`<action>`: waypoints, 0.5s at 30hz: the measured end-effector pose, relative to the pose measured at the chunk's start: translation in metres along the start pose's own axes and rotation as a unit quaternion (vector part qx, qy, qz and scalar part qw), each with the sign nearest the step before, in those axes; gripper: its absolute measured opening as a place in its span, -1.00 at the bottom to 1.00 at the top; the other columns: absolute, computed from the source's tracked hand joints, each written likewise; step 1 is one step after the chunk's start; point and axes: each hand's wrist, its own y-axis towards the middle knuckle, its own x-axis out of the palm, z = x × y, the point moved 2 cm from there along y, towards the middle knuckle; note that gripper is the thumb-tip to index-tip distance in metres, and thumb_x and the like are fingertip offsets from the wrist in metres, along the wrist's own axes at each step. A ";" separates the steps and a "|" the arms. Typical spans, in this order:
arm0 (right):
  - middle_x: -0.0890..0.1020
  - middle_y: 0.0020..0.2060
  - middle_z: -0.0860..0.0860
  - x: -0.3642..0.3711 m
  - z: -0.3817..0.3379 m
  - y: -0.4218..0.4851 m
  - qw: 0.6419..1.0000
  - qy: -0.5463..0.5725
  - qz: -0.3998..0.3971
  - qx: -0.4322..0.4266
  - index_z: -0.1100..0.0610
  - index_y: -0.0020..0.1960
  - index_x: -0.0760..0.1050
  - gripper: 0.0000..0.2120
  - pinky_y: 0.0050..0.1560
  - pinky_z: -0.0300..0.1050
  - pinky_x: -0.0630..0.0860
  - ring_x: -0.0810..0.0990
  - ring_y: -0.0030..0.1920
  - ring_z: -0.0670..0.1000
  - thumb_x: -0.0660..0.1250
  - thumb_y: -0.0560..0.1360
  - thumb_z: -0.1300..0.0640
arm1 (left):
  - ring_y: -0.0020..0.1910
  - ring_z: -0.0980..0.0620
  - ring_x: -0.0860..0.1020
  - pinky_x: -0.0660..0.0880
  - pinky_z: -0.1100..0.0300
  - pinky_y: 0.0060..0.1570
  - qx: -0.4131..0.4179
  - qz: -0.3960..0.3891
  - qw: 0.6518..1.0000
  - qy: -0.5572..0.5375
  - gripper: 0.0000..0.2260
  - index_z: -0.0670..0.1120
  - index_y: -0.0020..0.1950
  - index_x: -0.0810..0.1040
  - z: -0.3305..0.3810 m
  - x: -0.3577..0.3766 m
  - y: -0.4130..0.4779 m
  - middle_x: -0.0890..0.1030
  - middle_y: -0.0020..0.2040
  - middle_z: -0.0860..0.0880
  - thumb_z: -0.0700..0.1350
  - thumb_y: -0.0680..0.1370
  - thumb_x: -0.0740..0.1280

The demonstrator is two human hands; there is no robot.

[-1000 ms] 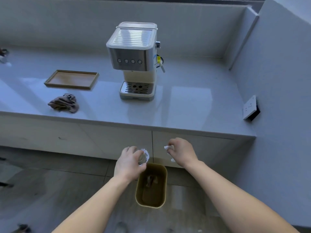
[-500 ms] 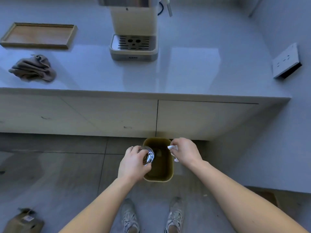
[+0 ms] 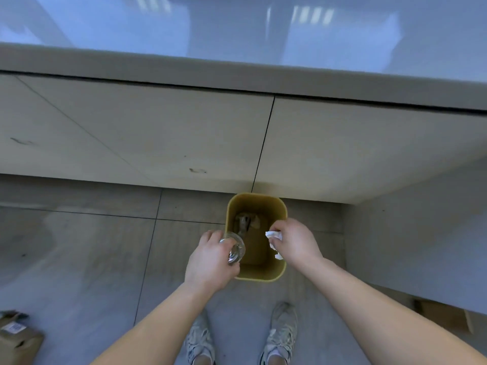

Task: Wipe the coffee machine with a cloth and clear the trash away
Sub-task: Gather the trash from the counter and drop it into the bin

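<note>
A mustard-yellow trash bin (image 3: 279,270) stands on the floor against the cabinet, with some trash lying at its bottom. My left hand (image 3: 210,262) is shut on a clear plastic cup (image 3: 235,248), tipped over the bin's left rim. My right hand (image 3: 295,242) is shut on a crumpled white paper (image 3: 274,235), held over the bin's right rim. The coffee machine and the cloth are out of view.
The countertop edge (image 3: 237,75) and beige cabinet doors (image 3: 158,138) fill the top half. A grey wall (image 3: 421,233) rises at the right. A brown paper bag (image 3: 15,338) lies on the floor at lower left. My two shoes (image 3: 200,341) stand just behind the bin.
The view has tilted down from the counter to the floor; the coffee machine, tray and cloth have left the frame. Both hands have lowered over the bin, still holding cup and paper.
</note>
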 end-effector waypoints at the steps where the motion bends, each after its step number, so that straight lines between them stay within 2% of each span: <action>1: 0.57 -0.08 -0.03 0.007 0.003 0.008 1.000 0.003 0.003 0.009 0.01 0.00 0.59 -0.92 -0.19 -0.11 0.53 0.57 -0.14 0.01 0.33 0.54 0.10 | 0.39 -0.05 0.29 0.51 0.04 0.19 0.003 -0.003 1.000 0.002 -0.56 0.05 0.32 0.50 -0.001 0.008 0.006 0.44 0.35 0.02 0.10 0.46 0.38; 5: 0.54 -0.03 0.00 0.037 0.016 0.038 0.999 0.002 0.016 0.037 -0.01 -0.01 0.52 -0.97 -0.26 -0.20 0.39 0.54 -0.19 0.00 0.30 0.57 0.07 | 0.34 -0.03 0.31 0.54 0.05 0.14 0.006 -0.012 1.000 0.007 -0.55 0.06 0.33 0.48 0.001 0.041 0.033 0.44 0.33 0.03 0.12 0.47 0.39; 8: 0.54 -0.03 0.02 0.060 0.021 0.054 0.998 0.015 0.025 0.048 0.00 -0.02 0.51 -0.97 -0.24 -0.19 0.40 0.53 -0.20 0.01 0.29 0.58 0.07 | 0.35 -0.05 0.32 0.56 0.05 0.13 0.004 -0.008 1.000 0.005 -0.56 0.07 0.34 0.46 0.004 0.064 0.050 0.45 0.33 0.03 0.11 0.48 0.39; 12: 0.44 -0.04 0.00 0.084 0.030 0.066 0.997 0.036 0.035 0.050 0.02 0.02 0.53 -0.93 -0.18 -0.16 0.37 0.49 -0.19 0.06 0.31 0.56 0.07 | 0.35 -0.05 0.30 0.57 0.04 0.05 -0.006 -0.020 1.000 0.005 -0.59 0.05 0.30 0.48 0.000 0.088 0.063 0.44 0.31 0.04 0.08 0.48 0.38; 15: 0.50 0.01 0.02 0.095 0.039 0.068 0.997 0.043 0.038 0.049 0.03 0.06 0.55 -0.89 -0.16 -0.16 0.40 0.52 -0.15 0.05 0.29 0.58 0.05 | 0.38 -0.06 0.27 0.57 0.01 0.08 -0.007 -0.031 0.999 0.004 -0.61 0.02 0.29 0.49 -0.002 0.099 0.067 0.42 0.32 0.03 0.06 0.49 0.38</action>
